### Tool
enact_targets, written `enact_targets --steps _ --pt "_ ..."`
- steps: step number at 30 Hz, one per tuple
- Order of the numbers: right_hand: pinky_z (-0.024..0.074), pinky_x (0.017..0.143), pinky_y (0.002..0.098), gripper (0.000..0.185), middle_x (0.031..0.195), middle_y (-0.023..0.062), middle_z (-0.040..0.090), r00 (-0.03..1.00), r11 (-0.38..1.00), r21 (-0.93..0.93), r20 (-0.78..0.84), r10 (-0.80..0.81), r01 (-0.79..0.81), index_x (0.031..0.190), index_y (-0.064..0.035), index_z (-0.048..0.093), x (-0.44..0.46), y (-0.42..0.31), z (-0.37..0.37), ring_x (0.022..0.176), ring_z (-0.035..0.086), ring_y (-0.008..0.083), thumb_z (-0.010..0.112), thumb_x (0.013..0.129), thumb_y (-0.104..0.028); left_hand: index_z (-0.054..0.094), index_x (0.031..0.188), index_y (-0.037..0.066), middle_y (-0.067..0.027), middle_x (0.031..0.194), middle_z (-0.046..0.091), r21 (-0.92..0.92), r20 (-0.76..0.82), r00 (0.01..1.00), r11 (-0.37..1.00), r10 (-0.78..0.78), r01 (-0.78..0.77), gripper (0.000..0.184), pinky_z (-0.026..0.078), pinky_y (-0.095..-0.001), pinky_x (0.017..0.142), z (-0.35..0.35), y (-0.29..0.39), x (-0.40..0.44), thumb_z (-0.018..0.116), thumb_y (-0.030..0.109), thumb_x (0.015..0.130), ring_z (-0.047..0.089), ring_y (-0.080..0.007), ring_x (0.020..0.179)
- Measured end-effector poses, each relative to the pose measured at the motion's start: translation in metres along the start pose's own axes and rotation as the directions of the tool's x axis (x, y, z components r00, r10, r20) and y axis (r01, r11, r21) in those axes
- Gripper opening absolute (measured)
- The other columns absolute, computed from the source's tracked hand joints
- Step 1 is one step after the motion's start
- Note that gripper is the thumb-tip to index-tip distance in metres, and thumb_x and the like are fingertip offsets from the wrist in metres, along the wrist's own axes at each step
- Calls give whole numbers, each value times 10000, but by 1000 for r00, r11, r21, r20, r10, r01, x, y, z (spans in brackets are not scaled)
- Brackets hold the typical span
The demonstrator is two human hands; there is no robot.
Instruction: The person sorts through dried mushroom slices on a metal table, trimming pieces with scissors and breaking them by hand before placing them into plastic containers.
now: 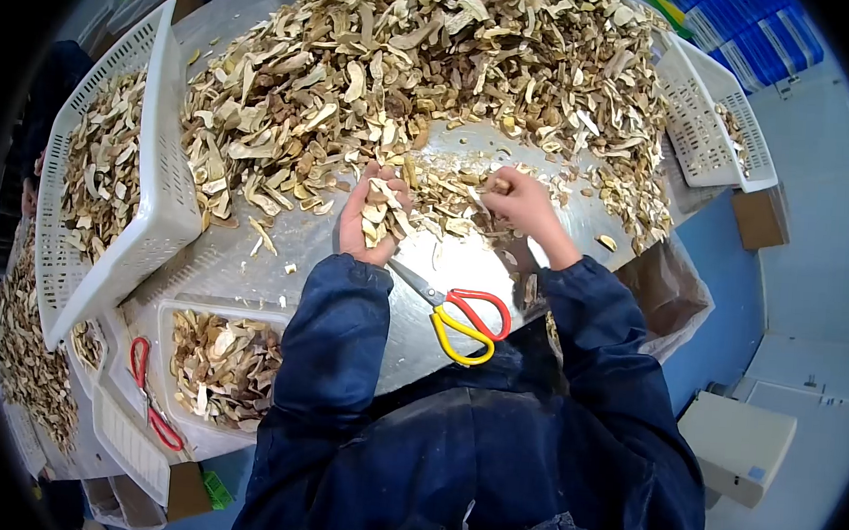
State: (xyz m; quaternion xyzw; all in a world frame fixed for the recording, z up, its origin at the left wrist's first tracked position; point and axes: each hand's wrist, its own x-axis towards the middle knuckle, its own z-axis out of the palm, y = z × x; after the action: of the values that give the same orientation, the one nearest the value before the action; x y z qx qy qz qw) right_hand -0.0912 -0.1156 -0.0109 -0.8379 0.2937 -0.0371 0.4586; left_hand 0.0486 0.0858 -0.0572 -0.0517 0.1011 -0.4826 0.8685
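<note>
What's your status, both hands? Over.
Left hand cupped, holding slices. Right hand curled at loose pieces, grip unclear. Scissors on table, close by left hand.

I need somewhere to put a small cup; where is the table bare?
The tabletop is mostly bare between the large white basket and the left hand, bar stray slices, and bare between the left sleeve and the scissors. It is crowded under the big heap and towards the right hand, where pieces lie scattered.
</note>
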Motion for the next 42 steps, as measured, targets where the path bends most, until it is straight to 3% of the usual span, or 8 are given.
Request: enact_targets --steps 5,9,13,17,20,22,24,42 --pt "443 524 262 193 651 59 596 846 737 -546 -92 -525 398 863 -21 585 -3 2 23 561 569 122 675 734 -133 578 1100 97 -76 1009 574 -65 32 999 997 -42 44 191 513 -358 783 4 -4 -4 545 122 914 548 -212 906" --pt "477 543 314 192 789 91 609 979 970 233 204 17 -66 921 -26 583 1 0 0 618 583 177 657 770 -118 585 1088 88 -75 997 574 -152 19 997 985 -80 82 182 507 -369 799 9 -23 -14 531 136 921 549 -211 905" --pt "500 504 264 217 958 139 609 867 -51 884 443 -227 -465 1072 -24 555 -2 31 -7 701 608 198 571 875 -111 588 1077 71 -91 1023 598 -238 -102 986 966 -130 103 187 475 -423 909 7 -56 -27 516 126 914 573 -238 971" --pt "551 692 350 334 1044 171 615 956 -171 942 273 -106 -288 1183 -15 537 -27 -9 1 934 625 271 510 919 -217 591 1077 86 -100 1179 590 -203 -207 975 978 -80 37 213 369 -470 1046 11 -90 -39 480 149 906 550 -293 1100" --pt "527 787 349 357 1038 165 615 979 -76 989 115 -171 -129 1153 3 551 -39 -27 13 955 614 257 460 944 -271 513 1200 95 -111 1217 563 -156 -116 990 986 -81 62 305 352 -488 1050 14 -99 -42 472 142 901 536 -271 1135" --pt "480 839 305 416 1024 116 610 966 478 841 -196 -168 253 1121 38 553 -49 -30 35 940 594 188 408 972 -322 355 1316 79 -97 1220 535 861 455 852 115 261 -495 495 427 -384 991 -20 -104 -61 543 79 859 539 -217 1134" --pt "459 826 289 352 1034 88 612 866 712 494 -324 -381 499 1099 20 587 -59 -46 47 921 586 162 400 971 -250 351 1335 76 -87 1200 555 -177 -160 982 982 -97 68 632 444 -327 953 3 -97 -41 664 51 786 564 -198 1086" --pt "398 929 331 441 1187 121 580 780 749 372 96 -618 548 1183 30 552 -81 -117 66 1025 546 210 372 986 -322 499 1170 17 -157 1076 589 71 69 829 826 556 -559 448 494 -462 935 46 15 -224 656 262 829 606 -277 987"
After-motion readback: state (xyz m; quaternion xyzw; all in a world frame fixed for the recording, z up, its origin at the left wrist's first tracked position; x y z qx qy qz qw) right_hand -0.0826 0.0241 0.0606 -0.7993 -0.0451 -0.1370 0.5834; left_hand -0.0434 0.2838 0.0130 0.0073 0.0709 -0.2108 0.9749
